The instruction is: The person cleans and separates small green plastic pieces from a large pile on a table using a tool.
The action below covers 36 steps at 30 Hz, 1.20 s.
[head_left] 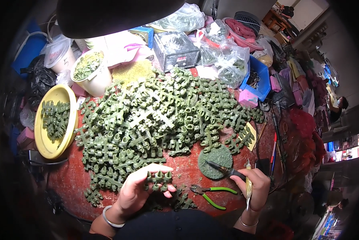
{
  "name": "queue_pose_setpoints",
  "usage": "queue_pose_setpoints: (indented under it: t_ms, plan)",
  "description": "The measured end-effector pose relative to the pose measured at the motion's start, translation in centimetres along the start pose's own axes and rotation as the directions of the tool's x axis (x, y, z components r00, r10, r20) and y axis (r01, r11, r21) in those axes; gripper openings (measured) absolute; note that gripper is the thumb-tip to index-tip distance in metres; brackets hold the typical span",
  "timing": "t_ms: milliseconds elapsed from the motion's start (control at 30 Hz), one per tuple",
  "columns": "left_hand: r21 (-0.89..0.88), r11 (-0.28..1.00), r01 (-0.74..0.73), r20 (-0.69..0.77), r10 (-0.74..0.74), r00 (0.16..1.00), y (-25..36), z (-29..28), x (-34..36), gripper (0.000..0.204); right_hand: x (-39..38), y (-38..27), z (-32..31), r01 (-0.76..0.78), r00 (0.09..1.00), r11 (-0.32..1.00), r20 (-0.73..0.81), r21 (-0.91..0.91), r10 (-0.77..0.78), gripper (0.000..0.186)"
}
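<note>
My left hand [136, 191] is closed around a small green branched wax-like piece [159, 181] with short hollow stubs, held just above the table's near edge. Closed too, my right hand [256, 185] grips a soldering-iron-like tool [219, 167] by its black handle. Its dark tip lies over a round green granular disc [214, 157]; whether it touches cannot be told. A slim yellowish stick [248, 185] stands up through the same hand. Between the hands lie cutting pliers [212, 189] with green handles, jaws apart. More green pieces [183, 201] sit close to my body.
A large heap of green pieces [147, 120] covers the red table [69, 180]. Left stand a yellow basin [38, 128] and a white bucket [101, 78]. Behind are a dark box-shaped device [175, 50], plastic bags [231, 60] and a blue bin [263, 90]. A lamp-like dark shape [115, 16] overhangs.
</note>
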<state>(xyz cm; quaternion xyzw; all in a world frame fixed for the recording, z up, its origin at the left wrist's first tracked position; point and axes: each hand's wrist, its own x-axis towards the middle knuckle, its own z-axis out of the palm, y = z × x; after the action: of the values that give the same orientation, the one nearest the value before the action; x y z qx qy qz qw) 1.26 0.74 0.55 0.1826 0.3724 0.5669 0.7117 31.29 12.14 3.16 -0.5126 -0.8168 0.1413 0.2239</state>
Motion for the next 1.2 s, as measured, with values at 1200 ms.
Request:
queue_pose_setpoints:
  t_ms: [1200]
  plan:
    - [0.314, 0.906, -0.285, 0.111, 0.263, 0.958, -0.4, -0.9, 0.6, 0.046, -1.2, -2.9, 7.0, 0.241, 0.962, 0.926, -0.198, 0.291, -0.188, 0.029]
